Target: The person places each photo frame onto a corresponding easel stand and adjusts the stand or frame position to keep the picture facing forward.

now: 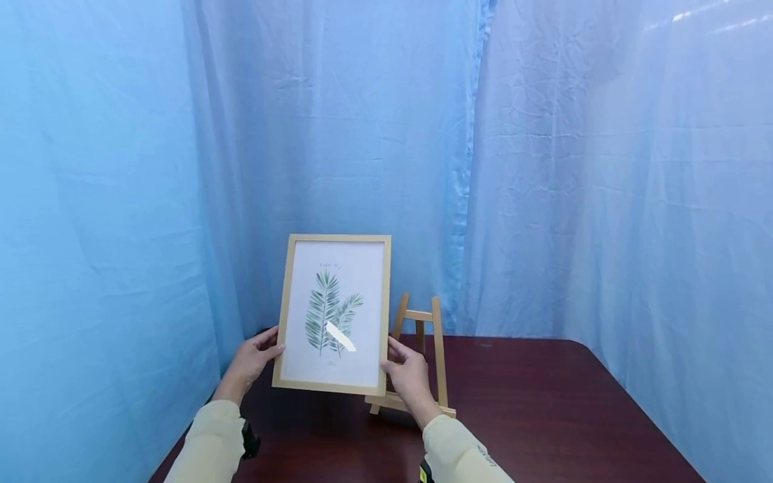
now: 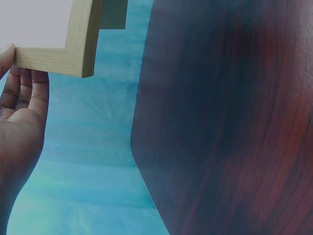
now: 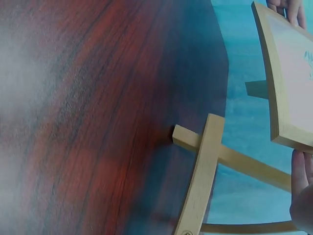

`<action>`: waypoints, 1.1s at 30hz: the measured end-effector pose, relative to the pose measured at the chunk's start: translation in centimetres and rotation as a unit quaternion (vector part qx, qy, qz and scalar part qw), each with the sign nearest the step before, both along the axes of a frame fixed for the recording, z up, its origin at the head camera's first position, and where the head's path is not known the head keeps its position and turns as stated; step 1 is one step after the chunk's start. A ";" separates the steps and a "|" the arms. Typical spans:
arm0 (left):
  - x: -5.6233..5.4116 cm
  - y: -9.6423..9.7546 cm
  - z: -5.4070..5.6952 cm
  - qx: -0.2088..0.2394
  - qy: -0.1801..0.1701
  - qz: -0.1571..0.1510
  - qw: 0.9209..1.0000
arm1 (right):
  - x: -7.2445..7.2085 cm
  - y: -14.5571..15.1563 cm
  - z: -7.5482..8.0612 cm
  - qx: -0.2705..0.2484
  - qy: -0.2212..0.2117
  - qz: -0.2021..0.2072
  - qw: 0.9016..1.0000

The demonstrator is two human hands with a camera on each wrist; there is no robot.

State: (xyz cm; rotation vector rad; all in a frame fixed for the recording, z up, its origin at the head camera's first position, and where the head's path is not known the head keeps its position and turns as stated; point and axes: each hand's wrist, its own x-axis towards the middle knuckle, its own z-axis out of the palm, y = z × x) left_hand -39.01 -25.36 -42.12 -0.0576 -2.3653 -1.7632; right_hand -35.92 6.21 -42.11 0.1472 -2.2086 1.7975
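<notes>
A picture frame point(image 1: 335, 312) in light wood, with a print of green fern-like leaves, is held up above the table, tilted slightly. My left hand point(image 1: 249, 361) grips its left edge, the thumb in front and the fingers behind, as the left wrist view shows on the wooden border point(image 2: 44, 58). On the opposite side my right hand point(image 1: 412, 381) pinches the right edge; only part of this hand point(image 3: 302, 196) enters the right wrist view. Just behind and right of the frame stands a small wooden easel point(image 1: 442, 355), its left part hidden by the frame and right hand.
The dark red-brown table point(image 1: 531, 402) extends to the right, with a rounded far corner. Blue curtains point(image 1: 362, 134) hang behind and on both sides. A grey-green flap point(image 2: 113, 14) sticks out from the back of the picture frame.
</notes>
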 end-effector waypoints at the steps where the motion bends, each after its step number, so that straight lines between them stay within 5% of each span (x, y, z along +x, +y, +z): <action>1: 0.0 0.2 0.1 0.001 0.005 -0.003 1.000 | 0.0 0.1 0.1 0.003 0.002 -0.003 1.000; 13: -0.3 1.8 1.2 0.005 0.043 -0.004 0.999 | -0.5 2.0 0.8 -0.022 0.027 0.026 0.999; 33: -0.6 5.2 2.5 0.018 0.089 -0.028 0.995 | -0.4 5.7 1.3 0.018 0.045 -0.033 0.998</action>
